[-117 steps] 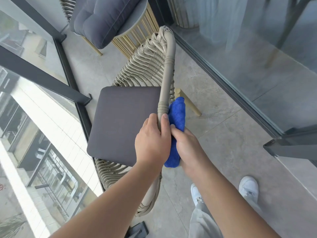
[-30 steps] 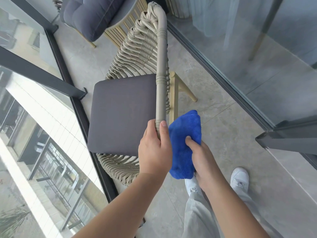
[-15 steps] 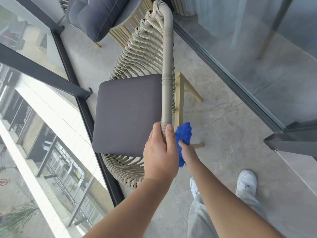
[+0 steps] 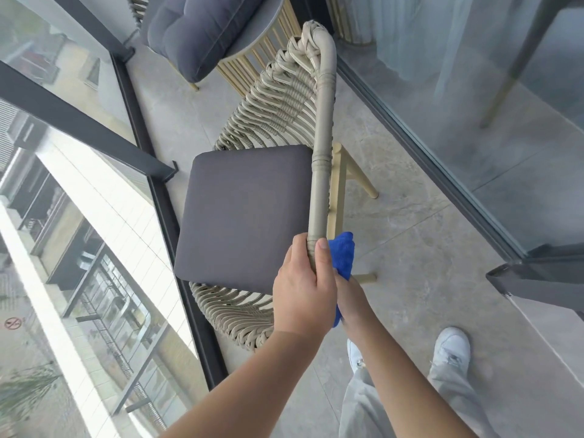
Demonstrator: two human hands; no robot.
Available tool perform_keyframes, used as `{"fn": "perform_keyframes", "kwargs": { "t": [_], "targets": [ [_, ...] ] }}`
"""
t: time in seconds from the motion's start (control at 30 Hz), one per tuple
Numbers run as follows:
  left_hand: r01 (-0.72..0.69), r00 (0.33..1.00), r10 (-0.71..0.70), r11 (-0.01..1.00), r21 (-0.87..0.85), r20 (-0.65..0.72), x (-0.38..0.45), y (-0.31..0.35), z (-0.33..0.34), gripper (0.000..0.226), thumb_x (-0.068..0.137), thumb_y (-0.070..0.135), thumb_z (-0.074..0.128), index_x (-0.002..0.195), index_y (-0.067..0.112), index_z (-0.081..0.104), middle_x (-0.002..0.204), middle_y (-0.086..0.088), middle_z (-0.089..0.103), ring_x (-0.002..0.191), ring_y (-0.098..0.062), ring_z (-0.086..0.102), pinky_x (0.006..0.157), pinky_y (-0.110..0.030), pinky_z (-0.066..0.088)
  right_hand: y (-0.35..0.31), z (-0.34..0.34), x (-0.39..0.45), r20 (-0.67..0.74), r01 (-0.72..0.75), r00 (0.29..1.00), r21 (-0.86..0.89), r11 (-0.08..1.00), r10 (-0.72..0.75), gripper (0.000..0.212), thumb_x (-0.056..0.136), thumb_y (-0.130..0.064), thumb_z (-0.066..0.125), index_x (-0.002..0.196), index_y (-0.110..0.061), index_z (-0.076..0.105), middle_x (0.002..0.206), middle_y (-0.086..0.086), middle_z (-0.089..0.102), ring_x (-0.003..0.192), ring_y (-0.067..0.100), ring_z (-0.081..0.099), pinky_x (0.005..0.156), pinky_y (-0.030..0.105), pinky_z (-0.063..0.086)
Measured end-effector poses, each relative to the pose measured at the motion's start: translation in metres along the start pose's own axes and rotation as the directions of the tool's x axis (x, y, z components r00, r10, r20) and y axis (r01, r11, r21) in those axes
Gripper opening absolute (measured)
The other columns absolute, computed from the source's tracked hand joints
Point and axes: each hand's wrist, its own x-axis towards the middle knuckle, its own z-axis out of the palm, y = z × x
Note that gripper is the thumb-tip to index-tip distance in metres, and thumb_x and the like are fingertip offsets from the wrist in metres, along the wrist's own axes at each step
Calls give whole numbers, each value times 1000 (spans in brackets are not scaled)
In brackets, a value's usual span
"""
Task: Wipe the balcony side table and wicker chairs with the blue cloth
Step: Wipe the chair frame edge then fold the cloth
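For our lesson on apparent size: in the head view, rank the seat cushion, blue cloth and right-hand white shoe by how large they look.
1. Seat cushion, clearly largest.
2. and 3. White shoe and blue cloth look alike; the hands hide part of the cloth, so no ranking.

A round red prohibition sign (image 4: 14, 323) stands on the street below; no text is readable

chair (image 4: 278, 99): woven wicker | seat cushion (image 4: 243, 213): matt cloth | blue cloth (image 4: 343, 254): fuzzy | floor (image 4: 426, 232): smooth stone-look tile
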Motion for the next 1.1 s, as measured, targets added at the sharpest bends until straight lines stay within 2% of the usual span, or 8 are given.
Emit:
{"fn": "perform_keyframes", "kwargs": {
  "t": [0.17,0.3,0.4,0.47,0.6,0.73,0.9,1.1],
  "targets": [
    [24,1000,-24,1000,13,8,-2,3,-2,33,99,58,27,85,33,42,77,7,58,69,-16,53,66,-40,45,-29,1,-50,3,51,999,-45,998,-51,24,105,-28,49,82,-28,56,61,-15,60,70,14,60,66,31,44],
    [27,1000,-27,999,17,-3,-2,4,-2,34,99,58,28,89,31,46,80,7,61,75,-18,58,72,-43,51,-45,4,-90,33,139,990,-32,990,-138,21,107,-25,48,101,-17,67,74,-5,67,79,20,66,74,35,49],
    [26,1000,-26,1000,14,-12,-2,7,-2,36,99,58,28,89,30,48,79,7,61,75,-19,58,72,-45,52,-56,1,-117,12,203,979,-20,979,-203,21,108,-18,46,105,-16,66,72,-9,70,72,8,69,66,21,50],
    [18,1000,-18,1000,11,-21,-3,7,-3,33,102,56,31,89,30,48,77,7,60,74,-18,57,69,-42,49,-64,0,-137,25,250,968,-3,968,-250,23,108,-17,46,110,-19,68,78,-10,76,75,4,72,62,16,51],
    [39,999,-39,999,-17,-15,-2,6,-2,32,105,55,36,82,34,43,73,10,56,70,-16,53,67,-40,44,-69,-2,-171,70,294,952,70,953,-299,25,109,-21,47,115,-26,70,98,-3,79,93,14,75,79,29,59],
    [84,996,-81,981,-174,26,3,5,-2,38,102,58,43,72,34,43,67,15,48,67,-15,46,69,-41,43,-74,-5,-174,54,314,946,98,944,-320,24,108,-24,48,118,-29,69,102,-7,79,97,11,75,78,23,58],
    [86,996,-76,967,-239,48,18,22,9,40,105,55,43,77,26,46,73,13,49,69,-14,48,70,-39,42,-87,-14,-162,-16,332,943,107,937,-333,22,107,-30,51,117,-30,71,105,-5,79,101,16,75,93,41,56],
    [119,992,-100,945,-306,77,50,54,31,39,103,59,40,80,29,46,86,7,50,74,-16,49,80,-44,45,-127,-35,-143,-64,422,906,42,906,-419,21,107,-27,52,113,-23,71,98,-3,80,93,16,77,88,36,59]
  ]
}}
